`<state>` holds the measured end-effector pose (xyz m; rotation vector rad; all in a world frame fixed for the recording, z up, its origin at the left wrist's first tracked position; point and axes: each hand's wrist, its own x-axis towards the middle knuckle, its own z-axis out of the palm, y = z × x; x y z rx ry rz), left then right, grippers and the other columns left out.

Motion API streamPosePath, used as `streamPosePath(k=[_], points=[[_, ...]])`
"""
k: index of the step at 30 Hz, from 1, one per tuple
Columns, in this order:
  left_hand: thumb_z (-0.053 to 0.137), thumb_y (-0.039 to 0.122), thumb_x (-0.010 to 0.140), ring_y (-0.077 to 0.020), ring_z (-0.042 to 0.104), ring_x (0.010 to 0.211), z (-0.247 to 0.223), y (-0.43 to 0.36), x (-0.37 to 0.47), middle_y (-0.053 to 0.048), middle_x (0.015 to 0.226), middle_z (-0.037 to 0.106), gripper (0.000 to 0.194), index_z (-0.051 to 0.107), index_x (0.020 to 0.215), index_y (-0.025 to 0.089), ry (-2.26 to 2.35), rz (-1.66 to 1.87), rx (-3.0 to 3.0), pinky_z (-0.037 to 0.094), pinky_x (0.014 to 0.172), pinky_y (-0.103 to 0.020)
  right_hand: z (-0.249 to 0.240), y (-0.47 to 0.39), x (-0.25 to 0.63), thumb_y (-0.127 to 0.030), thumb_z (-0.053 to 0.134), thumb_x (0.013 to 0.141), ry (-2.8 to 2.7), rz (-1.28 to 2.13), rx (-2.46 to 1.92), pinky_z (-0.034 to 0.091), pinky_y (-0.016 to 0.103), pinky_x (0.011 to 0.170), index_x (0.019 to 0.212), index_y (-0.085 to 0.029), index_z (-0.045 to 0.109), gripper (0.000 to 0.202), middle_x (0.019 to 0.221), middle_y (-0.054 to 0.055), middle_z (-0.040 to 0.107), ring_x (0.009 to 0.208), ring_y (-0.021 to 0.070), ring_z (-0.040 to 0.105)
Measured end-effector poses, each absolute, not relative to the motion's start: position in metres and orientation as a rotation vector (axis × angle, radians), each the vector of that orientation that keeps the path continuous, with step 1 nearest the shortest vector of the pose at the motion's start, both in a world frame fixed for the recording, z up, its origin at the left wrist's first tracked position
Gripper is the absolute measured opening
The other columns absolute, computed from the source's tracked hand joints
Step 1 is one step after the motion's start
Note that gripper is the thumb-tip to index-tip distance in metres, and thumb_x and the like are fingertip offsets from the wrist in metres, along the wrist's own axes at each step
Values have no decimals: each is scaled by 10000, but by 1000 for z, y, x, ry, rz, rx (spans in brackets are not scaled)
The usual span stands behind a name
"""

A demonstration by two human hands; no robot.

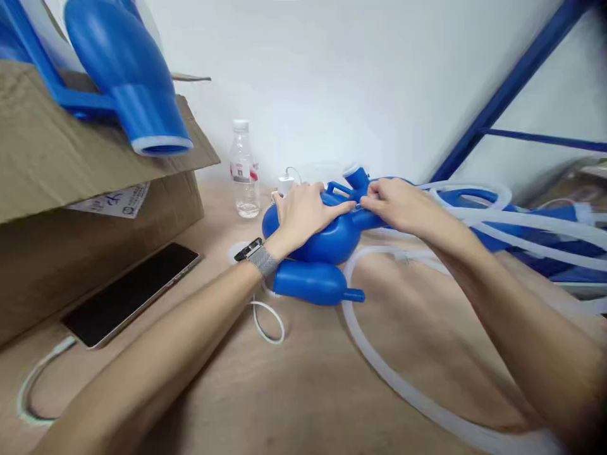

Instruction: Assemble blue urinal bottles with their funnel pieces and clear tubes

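Note:
A round blue plastic bottle (332, 243) with a handle and a short white-capped neck (355, 174) lies on the table. My left hand (306, 212), below a wristwatch (256, 253), grips its body from above, thumb stretched toward the neck. Close to that thumb, the fingertips of my right hand (391, 202) are pinched together at the bottle's narrow end; whatever they hold is too small and hidden to make out. In front of the bottle, apart from both hands, lies a smaller blue cylindrical piece (310, 283) with a narrow tip.
Clear tubing (379, 360) loops across the table (294, 392) on the right, over more blue bottles (497, 234). At left are a cardboard box (95, 151) with a blue bent-neck bottle (137, 82) on it, and a phone (133, 291). A water bottle (244, 177) stands by the wall.

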<state>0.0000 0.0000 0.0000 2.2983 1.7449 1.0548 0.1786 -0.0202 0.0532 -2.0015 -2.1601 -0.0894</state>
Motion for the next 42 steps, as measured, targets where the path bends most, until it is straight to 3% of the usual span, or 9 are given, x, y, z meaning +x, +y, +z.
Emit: streamPosePath(k=[7, 12, 15, 23, 30, 35, 38, 42], points=[[629, 818, 801, -407, 622, 1176, 2, -1, -1, -155, 1127, 763, 670, 759, 1072, 220, 1723, 1027, 2304, 402, 1047, -603, 48, -13, 196, -520, 552, 889, -2145, -12, -1836, 462, 333, 703, 1120, -239, 711, 397, 999, 73, 774, 851, 266, 683], [638, 822, 782, -405, 622, 1170, 2, -1, -2, -143, 1104, 765, 663, 756, 1054, 228, 1716, 1031, 2276, 402, 1054, -602, 49, -13, 196, -526, 525, 916, -2226, -15, -1828, 480, 342, 715, 957, -237, 805, 405, 855, 61, 771, 796, 267, 696], [646, 815, 780, -405, 619, 1170, 1, 1, -1, -139, 1105, 767, 649, 757, 1039, 231, 1716, 1048, 2266, 399, 1057, -612, 48, -11, 195, -488, 514, 928, -2243, -45, -1800, 489, 337, 739, 949, -241, 812, 387, 870, 61, 781, 825, 266, 704], [659, 801, 778, -405, 628, 1137, 0, 0, 1, -141, 1067, 768, 626, 761, 981, 218, 1754, 1067, 2275, 407, 1032, -621, 50, -6, 197, -453, 528, 915, -2286, 22, -1770, 509, 328, 760, 1002, -231, 823, 380, 979, 61, 805, 881, 270, 714], [615, 808, 818, -412, 615, 1176, 3, -5, 0, -156, 1108, 762, 654, 764, 1076, 226, 1759, 1021, 2288, 387, 1051, -609, 62, -8, 186, -410, 478, 918, -2310, 155, -1906, 499, 339, 737, 1044, -231, 817, 404, 1032, 59, 799, 913, 280, 723], [625, 784, 834, -401, 613, 1191, 3, -7, 1, -152, 1132, 754, 634, 752, 1070, 209, 1801, 1023, 2300, 389, 1070, -599, 59, -4, 190, -382, 476, 918, -2329, 100, -1897, 531, 356, 830, 1207, -241, 778, 441, 1191, 62, 781, 1037, 296, 723], [644, 772, 828, -393, 616, 1188, 1, -7, 2, -138, 1149, 752, 621, 739, 1094, 219, 1803, 1046, 2308, 389, 1074, -608, 54, -5, 193, -419, 486, 930, -2297, 106, -1832, 545, 388, 925, 1302, -254, 736, 477, 1306, 59, 748, 1132, 313, 705], [651, 750, 835, -391, 611, 1199, 0, -9, 2, -140, 1155, 750, 593, 730, 1074, 213, 1799, 1068, 2313, 388, 1081, -618, 53, -12, 198, -586, 453, 971, -2259, 189, -1799, 550, 446, 981, 1345, -290, 703, 539, 1380, 44, 714, 1195, 341, 680]])
